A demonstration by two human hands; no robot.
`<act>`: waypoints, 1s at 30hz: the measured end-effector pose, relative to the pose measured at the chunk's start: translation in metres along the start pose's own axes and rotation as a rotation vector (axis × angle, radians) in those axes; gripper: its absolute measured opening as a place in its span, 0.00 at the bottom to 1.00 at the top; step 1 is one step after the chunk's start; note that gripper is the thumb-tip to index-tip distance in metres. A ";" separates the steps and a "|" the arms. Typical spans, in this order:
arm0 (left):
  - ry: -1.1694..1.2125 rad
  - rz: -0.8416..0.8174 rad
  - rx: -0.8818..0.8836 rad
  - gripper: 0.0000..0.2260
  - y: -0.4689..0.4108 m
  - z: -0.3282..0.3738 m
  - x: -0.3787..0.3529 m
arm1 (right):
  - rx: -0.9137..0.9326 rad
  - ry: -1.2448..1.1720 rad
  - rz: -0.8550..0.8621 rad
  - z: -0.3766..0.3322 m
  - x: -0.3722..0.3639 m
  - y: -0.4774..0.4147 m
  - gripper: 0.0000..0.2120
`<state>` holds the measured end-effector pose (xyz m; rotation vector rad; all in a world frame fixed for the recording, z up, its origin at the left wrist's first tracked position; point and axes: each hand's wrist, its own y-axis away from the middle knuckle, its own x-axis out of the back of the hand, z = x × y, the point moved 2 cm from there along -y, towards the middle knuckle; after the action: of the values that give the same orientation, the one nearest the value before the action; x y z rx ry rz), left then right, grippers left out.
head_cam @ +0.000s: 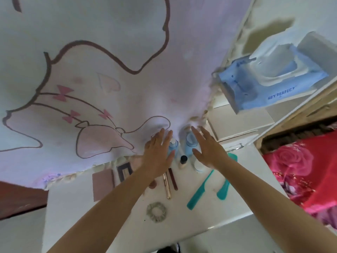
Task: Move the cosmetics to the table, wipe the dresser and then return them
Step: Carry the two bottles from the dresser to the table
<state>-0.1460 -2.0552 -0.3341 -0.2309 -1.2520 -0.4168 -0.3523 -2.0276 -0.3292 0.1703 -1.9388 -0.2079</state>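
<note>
The left hand (158,152) is spread wide with straight fingers, holding nothing. Its thumb side lies just beside a pale blue pump bottle with a white top (172,147); whether it touches the bottle cannot be told. The right hand (207,148) is equally wide and holds nothing, palm turned toward a larger pale blue bottle (191,141) just to its left. The two bottles stand upright between the hands at the back of the white bench (113,225).

Just in front of them stand a small cream bottle with a black cap (183,161) and a white jar (198,166), the jar partly hidden under the right wrist. Nearer the person, a gold tube (168,188) and a dark red tube (173,179) lie side by side under the left forearm. A grey fabric scrunchie (156,211) lies in front of them. To the left lies a dusty pink flat palette (103,185), with a dark-framed open palette (124,172) beside it. To the right lie a teal tail comb (199,190) and a teal plastic brush (225,189).

Behind the bench hangs a white cartoon-printed cloth (109,52). On a white shelf (295,95) at upper right sits a blue pack of wipes (269,84). A red floral bedcover (300,170) lies at right.
</note>
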 end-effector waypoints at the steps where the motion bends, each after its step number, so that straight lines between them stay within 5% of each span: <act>1: 0.010 -0.002 -0.032 0.28 -0.006 -0.001 -0.008 | -0.019 -0.020 -0.010 0.001 -0.008 -0.006 0.38; 17: 0.390 0.090 -0.101 0.13 -0.008 -0.012 -0.033 | 0.074 -0.274 0.148 0.002 -0.031 -0.004 0.27; 22: 0.389 0.277 -0.056 0.16 0.027 -0.001 0.009 | 0.185 -0.247 0.264 -0.011 0.005 0.024 0.29; 30: 0.700 0.627 0.250 0.26 0.120 0.013 0.079 | 0.360 -0.288 0.407 -0.066 0.050 0.056 0.40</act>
<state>-0.0859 -1.9563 -0.2479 -0.2235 -0.4872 0.2005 -0.3101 -1.9885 -0.2479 -0.0235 -2.2370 0.4087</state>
